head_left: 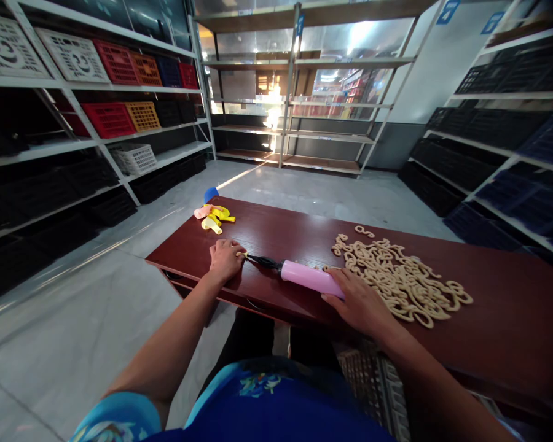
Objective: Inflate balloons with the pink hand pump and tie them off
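Observation:
A pink hand balloon pump (306, 277) with a black nozzle end (263, 262) lies slantwise above the dark red table, near its front edge. My right hand (357, 301) is closed around the pump's right end. At the tip of the nozzle my left hand (227, 258) is closed, fingers pinched together, with a small pale piece, probably a balloon's neck, showing at the fingertips. Most of that piece is hidden by the hand. Beyond my left hand lie several limp balloons: a pink one (203, 212), yellow ones (221, 213) and a cream one (211, 225).
A heap of beige curled and ring-shaped pieces (396, 276) covers part of the table (276, 224), right of the pump. Something blue (211, 195) shows at the far left corner. Shelves with crates (115, 61) stand left, black crates (470, 141) right, a metal rack (286, 123) behind.

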Action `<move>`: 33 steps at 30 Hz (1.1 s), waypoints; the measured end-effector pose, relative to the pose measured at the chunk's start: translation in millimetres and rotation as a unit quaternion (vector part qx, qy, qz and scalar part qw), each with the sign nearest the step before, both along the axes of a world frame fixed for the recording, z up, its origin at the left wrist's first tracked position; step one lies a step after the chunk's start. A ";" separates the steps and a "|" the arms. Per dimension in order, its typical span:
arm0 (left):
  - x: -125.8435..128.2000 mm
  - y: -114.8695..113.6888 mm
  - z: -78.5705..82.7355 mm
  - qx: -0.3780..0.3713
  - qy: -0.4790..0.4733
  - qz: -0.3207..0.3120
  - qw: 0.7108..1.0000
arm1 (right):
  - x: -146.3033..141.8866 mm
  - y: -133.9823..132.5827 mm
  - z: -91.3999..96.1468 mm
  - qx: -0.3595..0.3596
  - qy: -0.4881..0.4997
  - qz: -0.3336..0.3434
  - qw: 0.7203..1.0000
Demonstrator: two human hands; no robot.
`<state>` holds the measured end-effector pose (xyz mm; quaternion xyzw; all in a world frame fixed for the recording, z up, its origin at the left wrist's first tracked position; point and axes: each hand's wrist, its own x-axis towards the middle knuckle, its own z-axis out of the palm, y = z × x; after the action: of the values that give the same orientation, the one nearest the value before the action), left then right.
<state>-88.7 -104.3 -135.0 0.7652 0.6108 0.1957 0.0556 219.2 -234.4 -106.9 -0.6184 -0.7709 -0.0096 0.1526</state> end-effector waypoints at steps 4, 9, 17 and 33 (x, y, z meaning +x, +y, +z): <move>-0.2 0.6 -1.3 0.020 -0.006 -0.038 0.999 | -6.5 4.2 3.7 -0.012 -0.004 0.011 1.000; -1.4 4.8 -1.3 0.033 0.016 -0.082 0.996 | -14.4 12.1 12.4 -0.010 -0.014 0.012 1.000; 0.1 -12.2 8.8 0.070 -0.137 -0.031 0.988 | -17.1 17.3 2.4 -0.037 0.071 0.000 0.997; 59.9 15.0 38.5 -0.170 -0.915 0.043 0.363 | -26.9 14.3 -5.6 0.018 0.070 -0.001 0.997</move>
<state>-28.8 -89.3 -96.6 0.0628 0.2369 0.6698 0.7009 192.3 -220.1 -112.5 -0.6151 -0.7576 0.0200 0.2174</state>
